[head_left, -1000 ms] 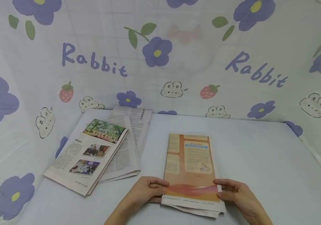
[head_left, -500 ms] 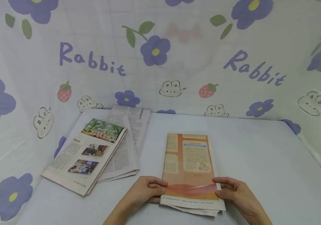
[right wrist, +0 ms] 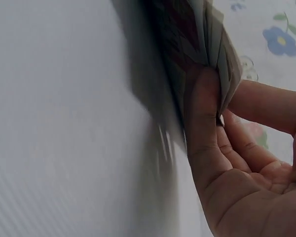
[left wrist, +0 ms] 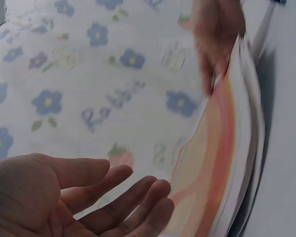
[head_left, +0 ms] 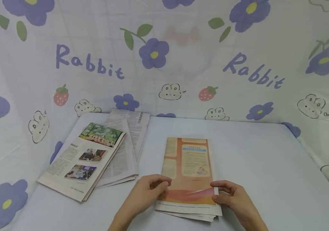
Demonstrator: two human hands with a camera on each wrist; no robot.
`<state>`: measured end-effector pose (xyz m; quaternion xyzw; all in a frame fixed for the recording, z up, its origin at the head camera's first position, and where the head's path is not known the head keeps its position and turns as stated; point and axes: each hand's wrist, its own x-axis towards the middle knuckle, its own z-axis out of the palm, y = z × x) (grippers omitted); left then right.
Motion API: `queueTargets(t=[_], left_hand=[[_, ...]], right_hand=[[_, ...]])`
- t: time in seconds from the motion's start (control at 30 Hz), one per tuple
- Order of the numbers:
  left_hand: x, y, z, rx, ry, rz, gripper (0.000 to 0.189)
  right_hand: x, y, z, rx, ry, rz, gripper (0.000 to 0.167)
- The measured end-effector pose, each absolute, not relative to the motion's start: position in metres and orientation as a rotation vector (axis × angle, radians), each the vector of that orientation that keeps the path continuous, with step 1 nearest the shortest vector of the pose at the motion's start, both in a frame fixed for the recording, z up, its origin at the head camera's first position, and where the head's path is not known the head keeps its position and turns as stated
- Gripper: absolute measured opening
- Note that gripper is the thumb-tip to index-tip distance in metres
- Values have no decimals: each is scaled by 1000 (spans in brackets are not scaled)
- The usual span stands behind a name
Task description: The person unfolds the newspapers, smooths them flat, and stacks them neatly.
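Left hand (head_left: 145,193): we are holding our fingers loosely apart, by the orange newspaper (head_left: 192,163).
Right hand (head_left: 236,199): we are pinching that newspaper's right edge.

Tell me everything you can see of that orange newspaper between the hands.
The orange newspaper is folded into a long rectangle of several thin paper layers, spreading unevenly at the near end. Cream text panels, one with a blue strip and small drawing, sit above a reddish wave and a white margin. It lies face up over the white table, right of the other newspapers. The right hand pinches its right edge; the left hand is open at its left edge, contact unclear.
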<state>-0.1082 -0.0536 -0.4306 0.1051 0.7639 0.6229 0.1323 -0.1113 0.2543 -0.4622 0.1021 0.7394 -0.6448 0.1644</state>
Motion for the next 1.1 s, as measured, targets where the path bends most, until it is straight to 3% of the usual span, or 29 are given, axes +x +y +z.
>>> queueTargets(t=[0.33,0.63,0.9,1.1], left_hand=[[-99,8,-453,508,2153,1867,20],[-98,8,-469,479,2120,1926,29],[-97,11,-477,518,2135,1917,29],[-96,11,-476,542,2098,1968,28]], right_hand=[[-103,242,-454,172,2097,-1865,45],[-100,233,-452,178,2073,-1873,48],[-99,224,-453,301,2038,-2005,70],[-99,222,-453,244,2040,-2001,57]])
